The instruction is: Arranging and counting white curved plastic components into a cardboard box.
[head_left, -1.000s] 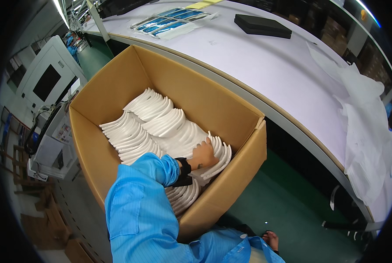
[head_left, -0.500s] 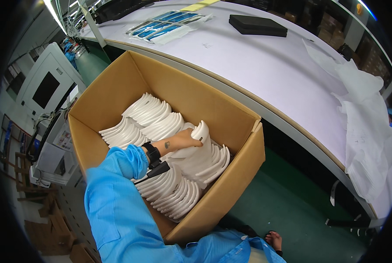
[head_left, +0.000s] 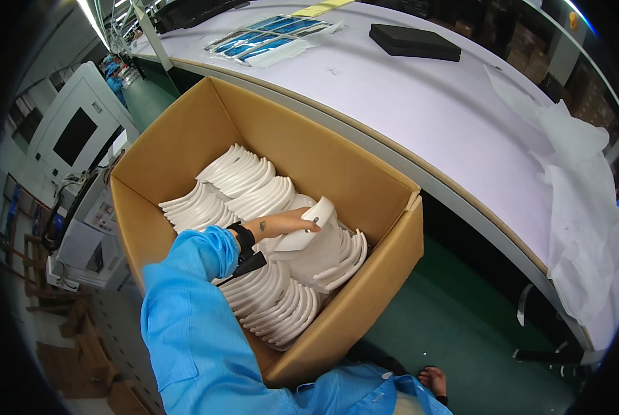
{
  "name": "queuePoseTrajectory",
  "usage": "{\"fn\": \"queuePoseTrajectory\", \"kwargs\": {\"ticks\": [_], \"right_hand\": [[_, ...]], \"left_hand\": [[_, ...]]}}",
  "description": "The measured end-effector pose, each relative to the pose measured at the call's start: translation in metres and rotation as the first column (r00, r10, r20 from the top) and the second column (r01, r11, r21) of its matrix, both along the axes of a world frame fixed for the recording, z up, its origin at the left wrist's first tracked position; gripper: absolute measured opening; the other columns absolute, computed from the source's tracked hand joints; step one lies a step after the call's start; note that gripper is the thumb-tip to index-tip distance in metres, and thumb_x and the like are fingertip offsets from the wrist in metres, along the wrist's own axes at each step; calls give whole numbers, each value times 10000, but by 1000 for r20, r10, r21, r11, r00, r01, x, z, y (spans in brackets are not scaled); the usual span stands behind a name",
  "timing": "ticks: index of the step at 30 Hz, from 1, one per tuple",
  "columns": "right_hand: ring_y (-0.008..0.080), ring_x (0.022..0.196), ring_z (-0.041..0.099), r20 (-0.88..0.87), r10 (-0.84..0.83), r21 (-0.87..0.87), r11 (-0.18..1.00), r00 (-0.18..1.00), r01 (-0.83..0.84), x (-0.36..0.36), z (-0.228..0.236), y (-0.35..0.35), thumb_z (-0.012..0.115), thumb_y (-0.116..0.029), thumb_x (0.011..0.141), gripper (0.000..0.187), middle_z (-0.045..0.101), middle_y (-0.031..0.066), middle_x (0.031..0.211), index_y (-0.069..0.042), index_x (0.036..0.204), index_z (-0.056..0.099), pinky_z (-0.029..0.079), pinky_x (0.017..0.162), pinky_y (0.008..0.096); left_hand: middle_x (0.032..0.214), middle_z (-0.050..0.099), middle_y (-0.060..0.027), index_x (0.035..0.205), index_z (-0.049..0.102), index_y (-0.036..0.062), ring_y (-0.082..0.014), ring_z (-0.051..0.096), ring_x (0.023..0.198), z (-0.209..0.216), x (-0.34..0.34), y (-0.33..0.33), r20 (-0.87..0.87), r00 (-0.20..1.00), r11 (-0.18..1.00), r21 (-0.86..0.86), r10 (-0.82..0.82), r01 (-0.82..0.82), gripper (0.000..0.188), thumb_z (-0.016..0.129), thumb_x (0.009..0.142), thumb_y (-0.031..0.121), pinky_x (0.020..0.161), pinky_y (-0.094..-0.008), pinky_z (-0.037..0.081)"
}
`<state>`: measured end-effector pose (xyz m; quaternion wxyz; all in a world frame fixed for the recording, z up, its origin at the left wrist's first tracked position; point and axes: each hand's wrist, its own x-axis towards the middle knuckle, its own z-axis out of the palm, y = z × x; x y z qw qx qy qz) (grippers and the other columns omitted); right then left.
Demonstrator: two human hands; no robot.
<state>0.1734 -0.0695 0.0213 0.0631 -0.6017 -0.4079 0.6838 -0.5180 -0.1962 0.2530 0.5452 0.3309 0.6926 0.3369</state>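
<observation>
My left hand [head_left: 300, 220] reaches into a cardboard box [head_left: 164, 131] and is closed on the edge of a curved white plastic piece [head_left: 301, 238]. That piece is tilted up above the others of its kind. Several rows of nested white plastic pieces [head_left: 257, 197] fill the box around my hand, and more stacked ones [head_left: 282, 315] lie below my wrist. A black band with a small dark device is on that wrist. Low in the view, beside my body, hangs my right hand [head_left: 432, 382]; its fingers are loosely curled and no object shows in them.
Beyond the box runs a white-topped table [head_left: 420, 117] with a flat black block [head_left: 414, 43], clear-wrapped blue sheets [head_left: 268, 38] and crumpled white wrapping [head_left: 572, 200]. A pale machine [head_left: 81, 138] stands at the left. Brown cardboard [head_left: 74, 366] lies on the floor at lower left.
The held white piece has tilted, showing more of its inner face, and sits slightly away from the stack. My right hand stays low; the whole view has shifted slightly.
</observation>
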Motion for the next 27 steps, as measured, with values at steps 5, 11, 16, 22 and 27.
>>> {"fn": "queuePoseTrajectory", "kwargs": {"ticks": [5, 11, 16, 22, 27], "right_hand": [[213, 711, 662, -63, 7, 3, 1000, 998, -7, 3, -7, -3, 604, -271, 891, 253, 663, 115, 834, -44, 1002, 601, 555, 628, 325], [214, 704, 662, -54, 21, -7, 1000, 998, -22, 3, -5, -1, 580, -275, 903, 258, 665, 117, 839, -40, 1008, 597, 554, 625, 326], [212, 698, 662, -39, -4, -38, 999, 999, 3, 5, -4, 3, 557, -257, 905, 249, 664, 116, 841, -38, 1018, 590, 551, 610, 321], [211, 700, 661, -62, -25, -15, 1000, 998, 24, -4, 9, -4, 540, -245, 911, 252, 662, 119, 843, -26, 1026, 586, 549, 606, 318], [165, 691, 649, 91, 248, 281, 923, 964, -264, -54, 78, 38, 544, -154, 909, 177, 660, 101, 791, -5, 994, 592, 516, 595, 274]], "left_hand": [[1247, 472, -136, 1328, 356, -14, -191, 454, 1132, -3, -15, -11, 204, 978, 994, -87, -49, 68, 705, 632, 793, 352, 951, -291, 382], [1074, 573, -70, 1263, 430, 49, -155, 593, 903, -2, -44, -30, 328, 938, 956, -293, 116, -16, 600, 683, 787, 312, 741, -314, 519], [1041, 614, -85, 1178, 518, 46, -160, 610, 880, -31, -42, -35, 407, 866, 945, -259, 292, -198, 498, 674, 817, 353, 742, -307, 527], [996, 641, -105, 1148, 555, 41, -178, 633, 818, -49, -42, -41, 455, 791, 910, -266, 410, -319, 507, 668, 818, 409, 692, -312, 541], [914, 661, -84, 1078, 593, 61, -156, 642, 729, -21, -59, -38, 348, 859, 916, -282, 375, -285, 425, 658, 825, 396, 625, -299, 546]]}}
